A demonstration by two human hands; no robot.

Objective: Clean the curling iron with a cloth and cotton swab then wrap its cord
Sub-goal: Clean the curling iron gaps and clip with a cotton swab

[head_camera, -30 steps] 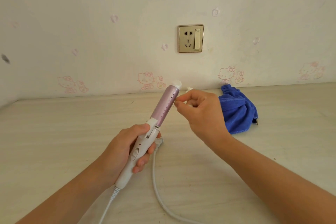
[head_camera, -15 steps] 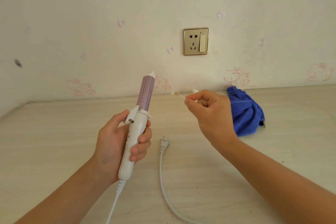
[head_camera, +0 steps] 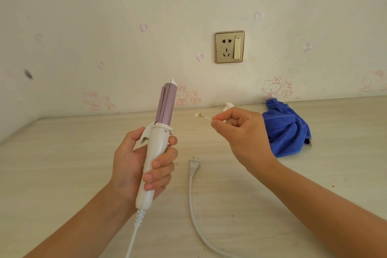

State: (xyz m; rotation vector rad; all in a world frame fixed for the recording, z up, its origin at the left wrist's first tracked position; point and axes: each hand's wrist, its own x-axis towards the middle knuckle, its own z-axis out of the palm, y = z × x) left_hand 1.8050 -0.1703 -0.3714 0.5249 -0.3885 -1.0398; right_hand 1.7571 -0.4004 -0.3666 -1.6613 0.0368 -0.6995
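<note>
My left hand [head_camera: 138, 161] grips the white handle of the curling iron [head_camera: 162, 130] and holds it upright, its purple barrel pointing up with the clamp seam facing me. My right hand [head_camera: 240, 132] pinches a cotton swab [head_camera: 202, 115] between thumb and forefinger, its soiled tip pointing left, a hand's width right of the barrel and apart from it. The white cord [head_camera: 193, 205] runs from the handle's base off the bottom edge and back up to its plug [head_camera: 194, 166], which lies flat on the table between my hands. The blue cloth [head_camera: 287, 130] lies crumpled behind my right hand.
The pale wood-grain table [head_camera: 62, 153] meets a cartoon-papered wall at the back. A gold wall socket with a switch [head_camera: 230, 46] sits above the table. The cord's loop lies on the table under my right forearm.
My left hand has swung the curling iron from tilted toward the swab to upright and turned its barrel. The right hand with the swab has come away from the barrel to the right.
</note>
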